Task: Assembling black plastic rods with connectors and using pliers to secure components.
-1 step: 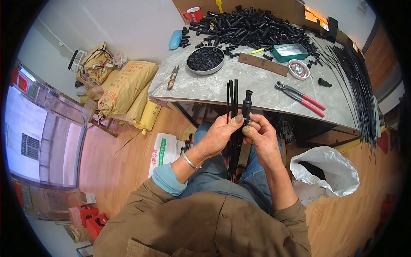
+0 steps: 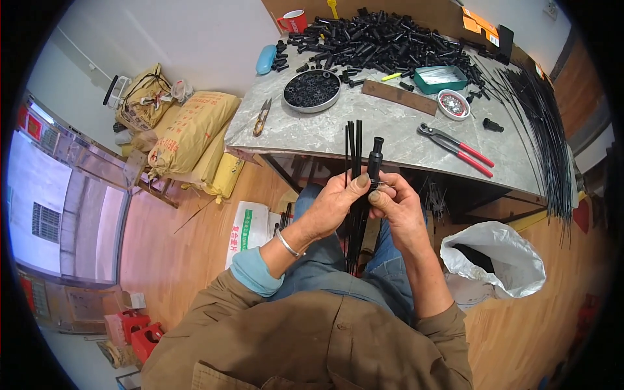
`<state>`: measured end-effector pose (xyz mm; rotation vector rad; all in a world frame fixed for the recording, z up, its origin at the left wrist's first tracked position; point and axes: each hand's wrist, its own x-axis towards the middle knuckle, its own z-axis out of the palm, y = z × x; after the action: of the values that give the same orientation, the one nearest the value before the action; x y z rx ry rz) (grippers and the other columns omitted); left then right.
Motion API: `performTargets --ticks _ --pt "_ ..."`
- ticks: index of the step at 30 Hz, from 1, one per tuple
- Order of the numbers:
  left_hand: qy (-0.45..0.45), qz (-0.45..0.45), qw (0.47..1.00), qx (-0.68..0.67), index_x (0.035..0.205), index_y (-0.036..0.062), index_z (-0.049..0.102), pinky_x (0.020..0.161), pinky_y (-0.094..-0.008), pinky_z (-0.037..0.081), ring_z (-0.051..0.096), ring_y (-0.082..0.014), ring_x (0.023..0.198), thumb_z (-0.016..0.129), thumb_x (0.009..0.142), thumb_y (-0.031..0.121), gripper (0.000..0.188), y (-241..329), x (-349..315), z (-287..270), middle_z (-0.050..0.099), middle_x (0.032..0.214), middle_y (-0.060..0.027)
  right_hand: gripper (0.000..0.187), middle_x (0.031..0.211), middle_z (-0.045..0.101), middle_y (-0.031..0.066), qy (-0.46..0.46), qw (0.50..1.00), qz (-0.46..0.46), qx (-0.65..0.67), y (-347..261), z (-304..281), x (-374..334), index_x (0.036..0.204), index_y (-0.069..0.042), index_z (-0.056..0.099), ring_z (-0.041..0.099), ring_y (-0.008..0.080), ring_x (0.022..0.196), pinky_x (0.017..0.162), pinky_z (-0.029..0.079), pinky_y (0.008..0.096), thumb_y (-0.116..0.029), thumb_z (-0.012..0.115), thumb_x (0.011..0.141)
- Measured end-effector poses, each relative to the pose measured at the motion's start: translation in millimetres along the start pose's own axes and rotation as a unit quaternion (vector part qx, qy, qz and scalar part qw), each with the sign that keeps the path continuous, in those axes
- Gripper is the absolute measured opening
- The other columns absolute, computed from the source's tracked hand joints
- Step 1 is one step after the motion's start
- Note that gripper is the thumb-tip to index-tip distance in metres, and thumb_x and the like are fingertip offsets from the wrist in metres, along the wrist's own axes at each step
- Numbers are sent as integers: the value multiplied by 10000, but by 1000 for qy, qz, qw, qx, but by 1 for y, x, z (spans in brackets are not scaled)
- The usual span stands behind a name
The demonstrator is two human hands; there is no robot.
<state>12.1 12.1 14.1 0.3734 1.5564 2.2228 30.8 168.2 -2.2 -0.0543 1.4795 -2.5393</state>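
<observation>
Change: none to see; both hands and the rods sit as in the earlier picture.
Round dish: on the table, filled with small black rings.
Green tray: right of the dish, holding thin pale pieces.
Small round tin: just right of the tray, with mixed small bits.
White bag: on the floor below the table, open.
Left hand: below the table edge, grip closed around a bundle of black rods standing upright.
Right hand: touching the left hand, grip pinching a black tube beside the rods.
</observation>
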Motion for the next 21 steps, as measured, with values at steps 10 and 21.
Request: performTargets --ticks 10,21 --pt "69 14 997 40 1166 10 540 652 -222 492 602 -110 737 438 1012 393 426 -9 -5 17 660 1026 -107 307 797 591 5 -13 999 36 11 -3 -1 -1 1148 -39 547 533 71 595 565 463 216 -89 679 876" --pt "111 73 990 46 1108 28 545 556 -203 426 485 -60 617 457 1005 405 400 -16 1 14 523 744 12 231 851 623 74 61 987 -73 -133 -7 9 3 1060 30 562 594 134 693 619 502 264 -98 657 893"
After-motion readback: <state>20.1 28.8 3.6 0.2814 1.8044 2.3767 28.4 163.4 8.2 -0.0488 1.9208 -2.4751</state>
